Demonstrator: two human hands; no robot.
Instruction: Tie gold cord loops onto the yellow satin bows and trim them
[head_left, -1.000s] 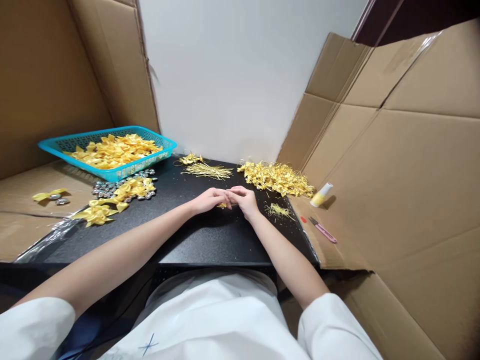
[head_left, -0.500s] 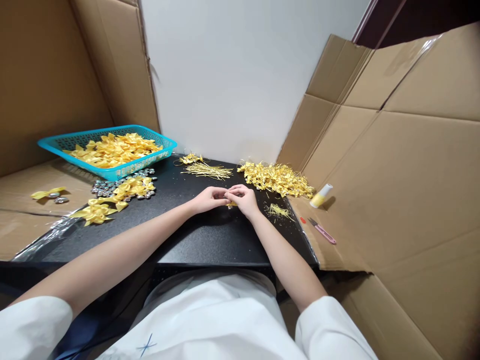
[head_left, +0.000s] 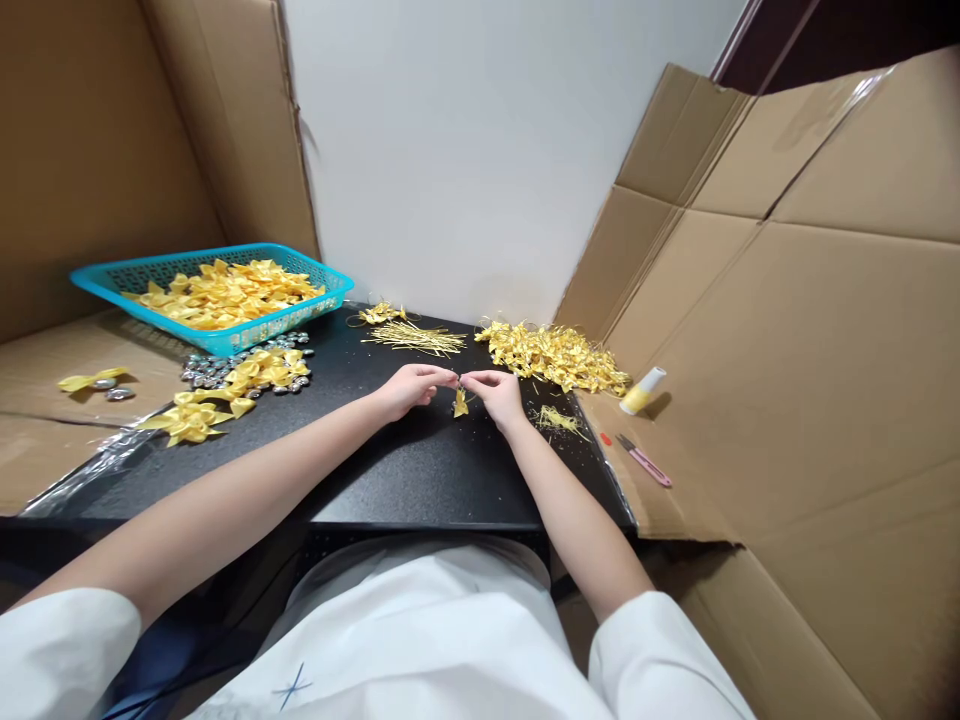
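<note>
Over the glossy black counter (head_left: 420, 485), left hand (head_left: 407, 391) and right hand (head_left: 501, 399) pinch the yellow satin bow (head_left: 460, 404) from above, suddenly baring it: finer fingerwork, seemingly!

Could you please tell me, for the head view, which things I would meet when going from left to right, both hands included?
Teal basket → left hand → small yellow bow → right hand → small heap of yellow clippings → white-and-yellow cylinder.
</note>
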